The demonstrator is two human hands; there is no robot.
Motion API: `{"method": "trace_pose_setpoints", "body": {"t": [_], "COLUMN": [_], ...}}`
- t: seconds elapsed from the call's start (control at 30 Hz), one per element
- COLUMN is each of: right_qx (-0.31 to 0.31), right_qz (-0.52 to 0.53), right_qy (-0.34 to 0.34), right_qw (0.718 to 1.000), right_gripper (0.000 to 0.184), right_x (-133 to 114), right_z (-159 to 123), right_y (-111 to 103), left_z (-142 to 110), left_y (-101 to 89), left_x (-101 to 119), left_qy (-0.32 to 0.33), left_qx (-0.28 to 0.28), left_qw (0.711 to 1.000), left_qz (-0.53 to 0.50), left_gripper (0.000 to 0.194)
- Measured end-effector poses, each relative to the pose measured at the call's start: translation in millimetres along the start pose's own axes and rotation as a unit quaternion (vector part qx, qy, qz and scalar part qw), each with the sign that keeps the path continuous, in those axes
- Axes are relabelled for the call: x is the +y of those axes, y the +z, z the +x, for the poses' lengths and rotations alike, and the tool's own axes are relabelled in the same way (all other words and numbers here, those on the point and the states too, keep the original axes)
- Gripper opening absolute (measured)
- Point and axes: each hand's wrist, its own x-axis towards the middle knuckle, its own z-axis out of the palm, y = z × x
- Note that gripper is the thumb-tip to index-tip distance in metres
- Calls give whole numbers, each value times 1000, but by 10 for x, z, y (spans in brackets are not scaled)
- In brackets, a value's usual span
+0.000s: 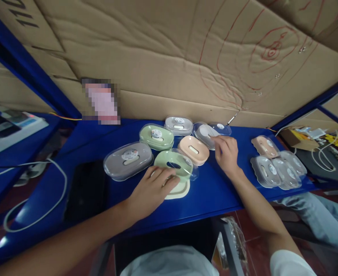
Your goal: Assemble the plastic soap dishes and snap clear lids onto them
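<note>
Brown cardboard [157, 50] stands behind your blue table [209, 189]. Your left hand [154, 188] lies at the near edge of a green lid [182, 159] with an open slot, its fingers bent; you can't tell from here whether they grip. Just below that lid shows a pale base [179, 193]. Your right hand [227, 153] is half curled, its fingertips at the near end of a grey box [202, 132]; whether it pinches anything, you can't tell. Between your hands sits a peach box [193, 150]. Left of the green lid is a bigger-looking grey tub [128, 160]; behind it, a green box [156, 138].
</note>
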Motion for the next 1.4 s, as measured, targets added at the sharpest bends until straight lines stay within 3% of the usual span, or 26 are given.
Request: {"method": "trace_pose_setpoints", "body": {"t": [0.1, 0.17, 0.2, 0.27, 0.4, 0.6, 0.67, 0.8, 0.87, 1.07, 1.33, 1.4], "right_qx": [-122, -181, -193, -204, -217, -167, -180, -219, -182, 36, 89, 80], "right_qz": [28, 36, 34, 33, 55, 91, 134, 134, 122, 73, -48, -42], "right_qy": [-111, -140, -139, -134, -139, -68, -84, -118, -96, 11, 140, 145], "right_qw": [986, 973, 971, 969, 965, 979, 971, 959, 971, 997, 985, 985], "right_gripper": [39, 43, 46, 47, 44, 43, 41, 53, 47, 41, 54, 52], "right_x": [-185, -281, -304, -302, -218, -133, -110, -86, -62, 135, 639, 682], "right_z": [-43, -51, -46, -27, 5, 25, 38, 43, 29, 12, 115, 108], "right_y": [-23, 21, 54, 115, 155, 105, 77, 47, 48, 6, 29, -6], "left_z": [-7, -8, -9, -16, -25, -37, -45, -53, -54, -64, -68, -60], "left_y": [-23, -10, 2, 31, 67, 99, 113, 122, 109, 76, 111, 114], "left_x": [61, 111, 131, 150, 126, 111, 125, 145, 151, 167, 141, 142], "left_qy": [46, 63, 62, 54, 53, 63, 60, 49, 50, 45, 41, 40], "left_qx": [-14, -43, -58, -82, -108, -82, -71, -70, -64, -51, -57, -55], "left_qw": [999, 997, 996, 995, 993, 995, 996, 996, 997, 998, 997, 998], "left_qz": [-21, -33, -27, -5, 4, -4, 1, 0, 4, 14, -9, -13], "left_gripper": [24, 18, 25, 38, 31, 28, 28, 25, 24, 21, 21, 24]}}
